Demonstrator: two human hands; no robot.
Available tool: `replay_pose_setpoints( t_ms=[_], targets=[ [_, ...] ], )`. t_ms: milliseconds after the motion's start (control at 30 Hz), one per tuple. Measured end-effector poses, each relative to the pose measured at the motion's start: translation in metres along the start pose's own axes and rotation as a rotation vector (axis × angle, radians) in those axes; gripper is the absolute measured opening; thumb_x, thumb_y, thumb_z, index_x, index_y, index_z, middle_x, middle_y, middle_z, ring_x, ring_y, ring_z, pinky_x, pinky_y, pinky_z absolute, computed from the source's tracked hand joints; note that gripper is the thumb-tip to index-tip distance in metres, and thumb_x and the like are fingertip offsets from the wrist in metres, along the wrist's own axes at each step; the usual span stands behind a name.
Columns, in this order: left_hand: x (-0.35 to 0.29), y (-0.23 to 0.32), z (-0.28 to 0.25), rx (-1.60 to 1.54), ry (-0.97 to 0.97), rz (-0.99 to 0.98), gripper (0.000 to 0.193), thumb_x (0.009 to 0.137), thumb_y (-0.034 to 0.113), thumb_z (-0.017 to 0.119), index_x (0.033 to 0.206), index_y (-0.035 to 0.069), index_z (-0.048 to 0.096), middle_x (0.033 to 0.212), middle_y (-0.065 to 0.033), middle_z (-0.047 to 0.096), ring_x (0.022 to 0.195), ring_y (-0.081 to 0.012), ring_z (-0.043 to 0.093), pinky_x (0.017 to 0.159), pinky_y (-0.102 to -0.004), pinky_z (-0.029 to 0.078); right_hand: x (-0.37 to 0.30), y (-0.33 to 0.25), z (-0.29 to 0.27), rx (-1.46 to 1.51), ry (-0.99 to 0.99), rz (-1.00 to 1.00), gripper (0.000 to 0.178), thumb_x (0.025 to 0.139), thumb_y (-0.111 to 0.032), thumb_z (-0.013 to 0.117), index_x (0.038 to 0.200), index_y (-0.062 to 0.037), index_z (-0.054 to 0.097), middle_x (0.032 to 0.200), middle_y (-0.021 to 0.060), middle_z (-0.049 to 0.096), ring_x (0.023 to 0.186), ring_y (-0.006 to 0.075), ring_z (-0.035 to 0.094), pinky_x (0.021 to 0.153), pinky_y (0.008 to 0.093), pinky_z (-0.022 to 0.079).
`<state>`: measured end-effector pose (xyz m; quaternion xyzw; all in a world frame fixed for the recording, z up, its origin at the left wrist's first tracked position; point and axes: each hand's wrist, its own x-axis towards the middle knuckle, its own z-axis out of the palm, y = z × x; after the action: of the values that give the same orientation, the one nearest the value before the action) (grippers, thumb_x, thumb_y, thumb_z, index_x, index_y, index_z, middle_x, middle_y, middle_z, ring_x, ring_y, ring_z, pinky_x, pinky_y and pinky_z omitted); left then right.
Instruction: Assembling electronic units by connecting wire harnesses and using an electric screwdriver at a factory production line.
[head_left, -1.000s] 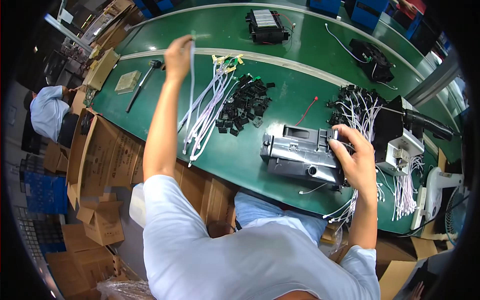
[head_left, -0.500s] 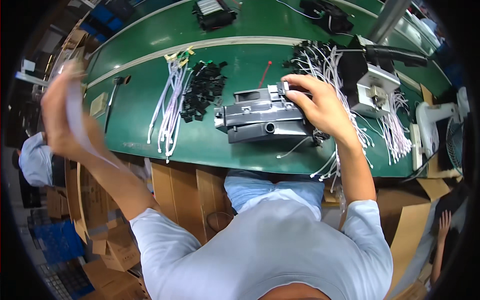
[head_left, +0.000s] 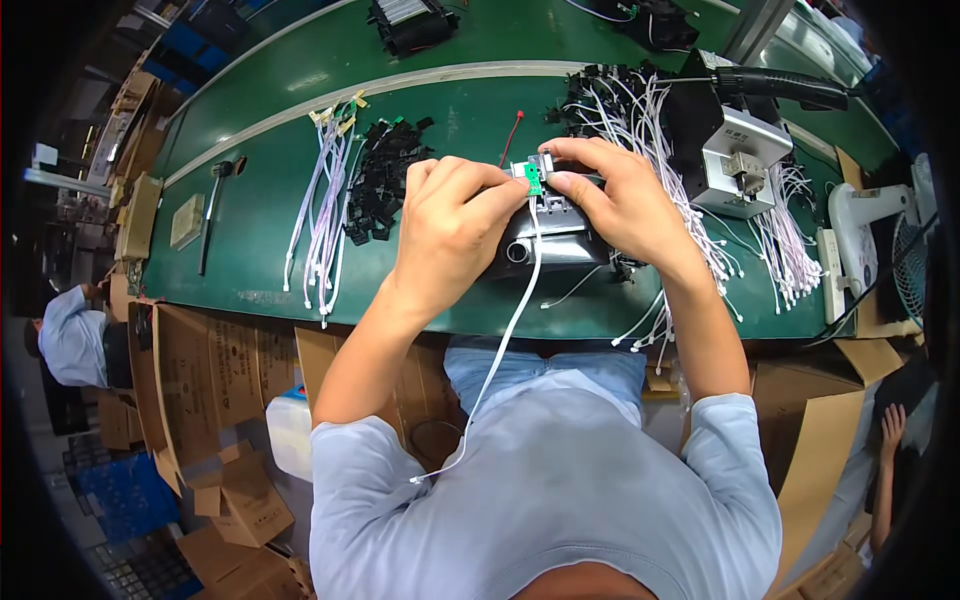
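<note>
My left hand [head_left: 448, 222] pinches a small green circuit board [head_left: 533, 180] between thumb and index finger. From the board a white cable [head_left: 517, 315] hangs down over the table edge toward my lap, a small plug at its end. Thumb and index finger of my right hand [head_left: 632, 205] close on a small black part [head_left: 545, 164] right beside the board. Both lie above the top end of a black plastic housing [head_left: 560, 250] on the table. My left hand covers the housing's left side. Whether the board touches the black part is hard to tell.
Left on the green table [head_left: 260, 270] lie white cables [head_left: 322, 205] and a pile of small black parts [head_left: 385, 175]. More white cables [head_left: 650, 125] spread at the right, beside a grey-and-black device [head_left: 745, 165] and a white fan [head_left: 860, 230]. Cardboard boxes [head_left: 240, 500] stand below.
My left hand has come from the far left to the housing, bringing the board and its cable. My right hand keeps its grip near the housing's top, shifted slightly left.
</note>
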<state>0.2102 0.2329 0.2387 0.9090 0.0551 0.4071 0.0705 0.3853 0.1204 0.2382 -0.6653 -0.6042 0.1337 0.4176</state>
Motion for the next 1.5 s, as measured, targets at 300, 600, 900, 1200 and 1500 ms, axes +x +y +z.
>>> replay_pose_setpoints(
  t_ms=[300, 600, 900, 1200, 1500],
  targets=[
    [0.001, 0.008, 0.002, 0.003, -0.023, -0.054, 0.018, 0.069, 0.003, 0.074, 0.087, 0.008, 0.069, 0.082, -0.0019, 0.064, 0.078, -0.0194, 0.059, 0.073, -0.0316, 0.04, 0.002, 0.0, 0.0, 0.011, -0.016, 0.003, 0.028, 0.087, -0.013, 0.062, 0.112, -0.0013, 0.062, 0.102, 0.0137, 0.066, 0.093, 0.0266, 0.063, 0.082, 0.0336, 0.049],
    [-0.007, 0.011, 0.007, -0.03, 0.003, -0.152, 0.015, 0.071, 0.005, 0.072, 0.085, 0.009, 0.069, 0.083, -0.0004, 0.061, 0.081, -0.0187, 0.057, 0.077, -0.0355, 0.035, 0.0, 0.0, 0.001, 0.006, 0.011, -0.012, 0.028, 0.086, -0.014, 0.063, 0.112, -0.0016, 0.063, 0.101, 0.0138, 0.066, 0.092, 0.0261, 0.064, 0.082, 0.0336, 0.049],
    [0.003, 0.01, 0.0, -0.06, -0.11, -0.18, 0.015, 0.072, 0.005, 0.072, 0.086, 0.009, 0.069, 0.086, -0.0031, 0.06, 0.082, -0.0212, 0.057, 0.078, -0.0364, 0.036, -0.001, 0.002, 0.003, 0.006, 0.044, -0.01, 0.029, 0.087, -0.016, 0.063, 0.113, -0.002, 0.063, 0.1, 0.0134, 0.067, 0.092, 0.0259, 0.064, 0.081, 0.0327, 0.049],
    [-0.004, 0.002, 0.006, -0.165, -0.053, -0.06, 0.018, 0.073, -0.002, 0.068, 0.091, 0.001, 0.063, 0.102, -0.0137, 0.066, 0.092, -0.03, 0.064, 0.082, -0.0381, 0.047, 0.003, 0.013, -0.035, 0.292, 0.618, 0.072, 0.03, 0.091, -0.016, 0.062, 0.117, -0.0024, 0.061, 0.118, 0.0092, 0.06, 0.097, 0.0184, 0.063, 0.083, 0.0282, 0.051],
    [-0.001, 0.006, 0.009, -0.136, -0.065, -0.039, 0.019, 0.072, -0.004, 0.067, 0.091, 0.0, 0.063, 0.104, -0.0149, 0.066, 0.094, -0.0313, 0.063, 0.082, -0.0391, 0.047, 0.058, 0.153, -0.173, 0.977, 1.176, 0.432, 0.047, 0.078, -0.024, 0.08, 0.106, -0.0018, 0.05, 0.09, 0.0078, 0.058, 0.077, 0.0216, 0.057, 0.073, 0.0366, 0.051]
  ],
)
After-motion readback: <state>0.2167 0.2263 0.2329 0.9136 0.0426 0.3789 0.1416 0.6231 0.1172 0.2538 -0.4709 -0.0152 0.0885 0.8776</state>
